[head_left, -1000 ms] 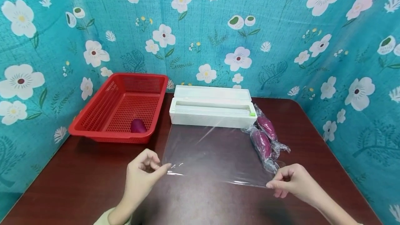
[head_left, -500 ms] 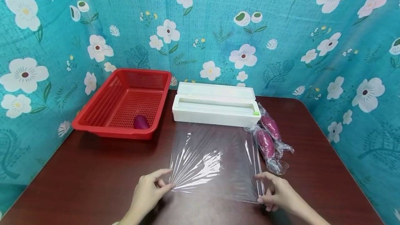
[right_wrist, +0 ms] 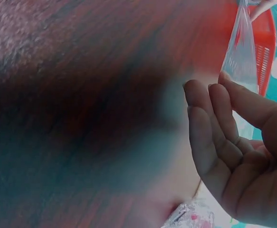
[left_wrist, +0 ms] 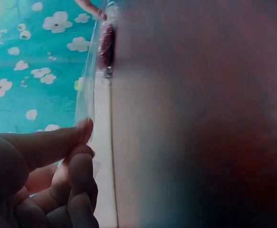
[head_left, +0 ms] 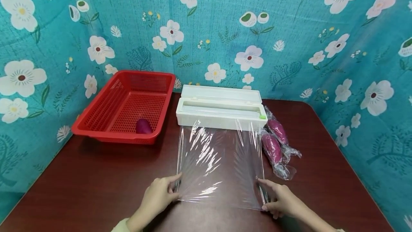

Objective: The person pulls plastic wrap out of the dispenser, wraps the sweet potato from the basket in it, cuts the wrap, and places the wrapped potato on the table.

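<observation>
Left hand (head_left: pixel 158 195) and right hand (head_left: pixel 283 199) each pinch a near corner of the clear film (head_left: pixel 222 167), stretched between them; beyond the grip stands the white box (head_left: pixel 222 120); wrapped purple pieces (head_left: pixel 271 148) lie beyond the right hand, the red basket (head_left: pixel 116 136) beyond the left

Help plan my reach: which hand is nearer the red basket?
Left. The left hand is in front of the red basket; the right hand farther right, across the plastic film.
</observation>
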Motion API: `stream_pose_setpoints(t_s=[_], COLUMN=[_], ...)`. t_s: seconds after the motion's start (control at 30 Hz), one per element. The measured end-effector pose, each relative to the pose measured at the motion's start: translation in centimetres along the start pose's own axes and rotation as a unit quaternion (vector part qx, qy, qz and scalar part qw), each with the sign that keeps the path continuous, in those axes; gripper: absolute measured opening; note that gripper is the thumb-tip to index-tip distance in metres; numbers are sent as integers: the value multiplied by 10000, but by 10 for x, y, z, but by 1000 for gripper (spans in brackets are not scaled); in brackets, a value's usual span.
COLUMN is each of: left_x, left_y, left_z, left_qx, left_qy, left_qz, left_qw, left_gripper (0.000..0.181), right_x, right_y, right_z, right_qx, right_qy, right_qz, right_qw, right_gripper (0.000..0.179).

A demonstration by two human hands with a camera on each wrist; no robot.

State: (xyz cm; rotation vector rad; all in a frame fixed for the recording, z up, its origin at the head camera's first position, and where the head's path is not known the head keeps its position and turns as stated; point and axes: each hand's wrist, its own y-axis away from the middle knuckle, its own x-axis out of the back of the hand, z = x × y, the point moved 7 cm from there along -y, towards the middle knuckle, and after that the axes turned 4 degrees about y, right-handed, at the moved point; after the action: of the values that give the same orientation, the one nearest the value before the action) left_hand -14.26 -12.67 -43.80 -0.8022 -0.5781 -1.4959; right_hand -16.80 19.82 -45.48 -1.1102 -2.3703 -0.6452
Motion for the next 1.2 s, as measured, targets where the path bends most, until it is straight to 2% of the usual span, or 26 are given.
stream_pose_setpoints(t_s=[0.1, 0.27, 0.33, 0.53, 0.63, 0.87, 1.1, 1.2], left_x=[-3, -7, -8, -12, -12, -13, -14, -11], left_y=[0, -1, -1, -5, -8, -11, -11, -9], left_z=[-1, 2, 2, -3, -7, -14, -20, -21], left_qx=[-14, -230, -260, -219, -183, 156, 424, 441], left_qy=[-73, -605, -803, -945, -801, 93, 176, 38], left_qz=[-14, -173, -229, -323, -382, -761, -941, -951], left_qw=[10000, 9978, 9962, 9948, 9959, 9969, 9945, 9945], left_gripper=[54, 54, 54, 43, 40, 35, 35, 41], right_x=[-3, -9, -11, -9, -6, -3, -3, -4], right_y=[-3, -7, -8, -9, -9, -9, -9, -10], right_z=[2, 3, 4, 7, 9, 13, 15, 13], right_qx=[-79, -156, -124, -74, -9, 81, 8, 54], right_qy=[252, 761, 846, 756, 533, 266, 298, 251], right_qz=[26, 73, 77, 89, 86, 36, 50, -9], right_qw=[9996, 9970, 9963, 9971, 9985, 9996, 9995, 9997], right_gripper=[74, 71, 71, 71, 71, 69, 69, 68])
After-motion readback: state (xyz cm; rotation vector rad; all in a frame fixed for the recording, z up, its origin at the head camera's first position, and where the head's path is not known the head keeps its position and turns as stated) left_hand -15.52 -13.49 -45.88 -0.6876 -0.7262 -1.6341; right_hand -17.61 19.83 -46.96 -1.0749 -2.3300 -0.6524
